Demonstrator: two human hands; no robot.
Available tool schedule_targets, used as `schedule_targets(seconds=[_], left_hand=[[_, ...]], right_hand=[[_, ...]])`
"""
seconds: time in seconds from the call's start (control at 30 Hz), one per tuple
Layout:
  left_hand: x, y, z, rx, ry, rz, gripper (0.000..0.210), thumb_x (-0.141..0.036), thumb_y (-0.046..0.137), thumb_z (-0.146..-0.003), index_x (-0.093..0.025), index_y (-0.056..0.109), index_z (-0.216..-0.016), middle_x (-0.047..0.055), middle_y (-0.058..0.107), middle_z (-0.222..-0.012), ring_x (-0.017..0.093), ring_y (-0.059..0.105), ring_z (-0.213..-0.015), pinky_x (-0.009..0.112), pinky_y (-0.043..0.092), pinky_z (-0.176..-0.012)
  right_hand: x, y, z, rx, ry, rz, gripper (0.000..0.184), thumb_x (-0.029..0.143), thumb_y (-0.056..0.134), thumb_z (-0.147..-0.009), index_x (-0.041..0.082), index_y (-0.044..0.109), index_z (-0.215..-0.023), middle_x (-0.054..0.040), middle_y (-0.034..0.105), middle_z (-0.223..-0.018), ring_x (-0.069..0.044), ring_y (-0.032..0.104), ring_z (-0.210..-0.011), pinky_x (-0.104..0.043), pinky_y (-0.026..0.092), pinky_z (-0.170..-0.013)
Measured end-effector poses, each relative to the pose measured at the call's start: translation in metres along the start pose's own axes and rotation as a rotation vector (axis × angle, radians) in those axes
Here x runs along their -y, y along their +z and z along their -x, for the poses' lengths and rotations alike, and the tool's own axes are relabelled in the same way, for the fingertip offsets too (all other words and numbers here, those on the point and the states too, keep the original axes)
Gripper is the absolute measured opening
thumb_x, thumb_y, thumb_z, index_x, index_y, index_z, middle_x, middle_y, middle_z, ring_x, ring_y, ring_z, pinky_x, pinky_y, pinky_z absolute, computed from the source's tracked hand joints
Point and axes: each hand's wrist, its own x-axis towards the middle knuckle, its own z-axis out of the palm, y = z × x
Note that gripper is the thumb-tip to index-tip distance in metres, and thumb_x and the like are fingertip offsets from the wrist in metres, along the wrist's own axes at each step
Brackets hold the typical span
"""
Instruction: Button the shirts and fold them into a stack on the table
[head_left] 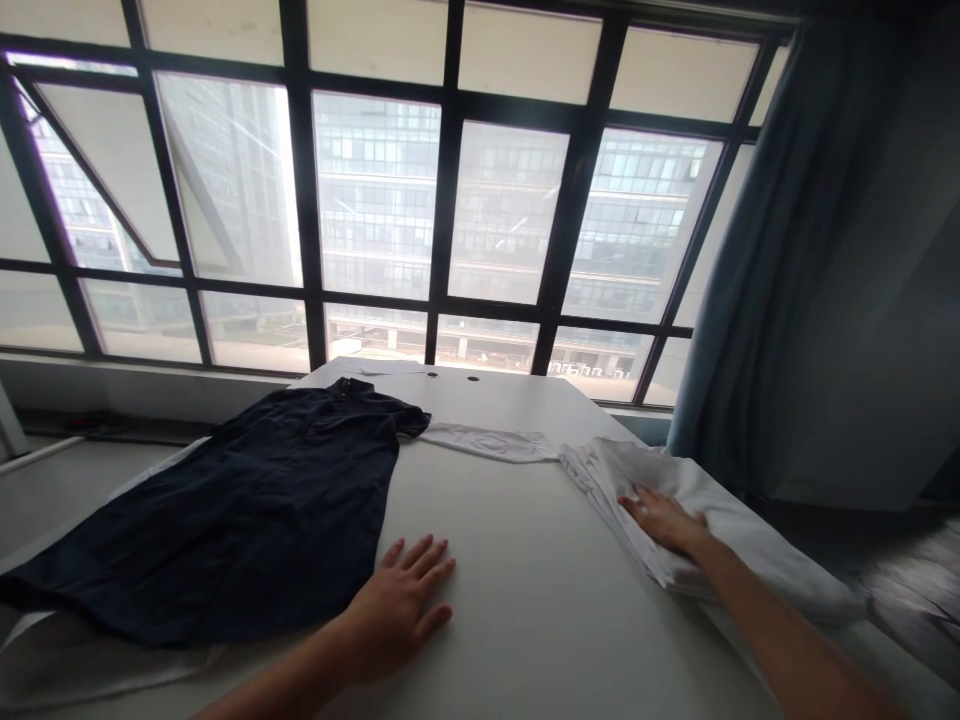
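My left hand is spread over the white table, beside the right edge of a dark navy short-sleeved garment. That garment lies flat, its collar toward the window. Some white cloth shows from under its lower edge. Resting on a stack of folded white cloth at the table's right side is my right hand, fingers stretched out flat and gripping nothing. A white sleeve-like strip stretches across the table between the navy garment and the stack.
A large window with dark frames runs behind the table, one pane tilted out at the left. A blue-grey curtain hangs at the right. Two dark round holes mark the table's far end. A blurred greyish thing is at the right edge.
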Motion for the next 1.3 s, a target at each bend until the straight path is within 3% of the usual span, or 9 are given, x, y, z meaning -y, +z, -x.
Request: schedule_targets(seconds=[0.1,0.33,0.63,0.77,0.87,0.97,1.17,1.23,1.3], left_hand=[[-0.002,-0.002,0.001,0.017,-0.006,-0.012,0.062,-0.060,0.028,-0.098,-0.029,0.034,-0.152,0.004,0.020,-0.160,0.027,0.015,-0.149,0.054,0.011,-0.120],[0.001,0.002,0.000,-0.004,0.004,-0.006,0.061,-0.059,0.030,-0.098,-0.031,0.033,-0.152,0.004,0.021,-0.160,0.027,0.016,-0.149,0.054,0.011,-0.120],[-0.001,-0.010,0.002,-0.043,-0.004,-0.007,0.056,-0.051,0.038,-0.098,-0.026,0.042,-0.148,0.005,0.032,-0.158,0.025,0.028,-0.146,0.045,0.022,-0.119],[0.012,-0.033,0.009,-0.221,-0.241,-0.173,0.049,-0.045,0.054,-0.090,-0.019,0.059,-0.131,0.013,0.056,-0.138,0.029,0.052,-0.126,0.039,0.044,-0.103],[0.033,-0.046,0.014,-0.202,-0.497,-0.280,0.035,-0.036,0.056,-0.088,-0.013,0.066,-0.112,0.017,0.064,-0.118,0.032,0.061,-0.110,0.040,0.050,-0.088],[0.049,-0.052,0.014,-0.194,-0.582,-0.246,0.024,-0.020,0.045,-0.090,-0.013,0.066,-0.100,0.015,0.067,-0.108,0.029,0.066,-0.097,0.038,0.049,-0.081],[0.024,-0.069,0.020,-0.500,-0.283,0.071,0.017,-0.020,0.041,-0.088,-0.017,0.058,-0.084,0.004,0.063,-0.083,0.018,0.060,-0.078,0.027,0.042,-0.073],[0.002,-0.073,0.027,-0.416,-0.112,0.294,0.016,-0.022,0.042,-0.085,-0.017,0.054,-0.075,-0.001,0.054,-0.069,0.014,0.051,-0.066,0.024,0.039,-0.064],[-0.019,-0.075,0.036,-0.190,0.014,0.520,0.016,-0.027,0.048,-0.082,-0.016,0.053,-0.070,-0.005,0.043,-0.060,0.010,0.040,-0.057,0.022,0.032,-0.054]], right_hand=[[0.006,0.015,0.015,0.064,0.006,0.011,0.078,0.070,0.031,-0.083,0.021,0.055,-0.139,-0.0169,0.047,-0.147,-0.048,0.036,-0.136,-0.072,0.022,-0.105],[0.004,0.009,0.030,0.124,-0.096,0.127,0.076,0.069,0.028,-0.086,0.027,0.046,-0.146,-0.0108,0.036,-0.155,-0.039,0.029,-0.143,-0.066,0.020,-0.111],[0.025,0.006,0.018,0.187,-0.047,0.218,0.074,0.065,0.028,-0.091,0.022,0.038,-0.150,-0.0122,0.032,-0.158,-0.036,0.027,-0.144,-0.066,0.023,-0.109],[0.041,-0.003,0.031,0.088,-0.112,0.281,0.066,0.058,0.030,-0.094,0.022,0.045,-0.147,-0.0143,0.036,-0.155,-0.037,0.031,-0.142,-0.065,0.018,-0.112],[0.062,-0.007,0.049,-0.066,-0.244,0.314,0.060,0.052,0.035,-0.094,0.018,0.050,-0.142,-0.0177,0.042,-0.151,-0.035,0.035,-0.139,-0.060,0.014,-0.115],[0.092,-0.008,0.068,-0.097,-0.352,0.269,0.057,0.051,0.038,-0.094,0.015,0.054,-0.135,-0.0175,0.048,-0.146,-0.033,0.042,-0.133,-0.056,0.018,-0.114],[0.153,-0.007,0.100,-0.090,-0.545,0.052,0.045,0.045,0.045,-0.094,0.014,0.064,-0.121,-0.0152,0.063,-0.127,-0.029,0.055,-0.118,-0.044,0.034,-0.106],[0.174,-0.005,0.106,-0.062,-0.582,-0.011,0.040,0.041,0.048,-0.093,0.014,0.065,-0.118,-0.0146,0.065,-0.122,-0.028,0.059,-0.112,-0.041,0.039,-0.101],[0.197,0.001,0.108,-0.014,-0.594,-0.062,0.039,0.037,0.051,-0.091,0.014,0.065,-0.119,-0.0144,0.066,-0.120,-0.027,0.060,-0.110,-0.039,0.041,-0.098]])
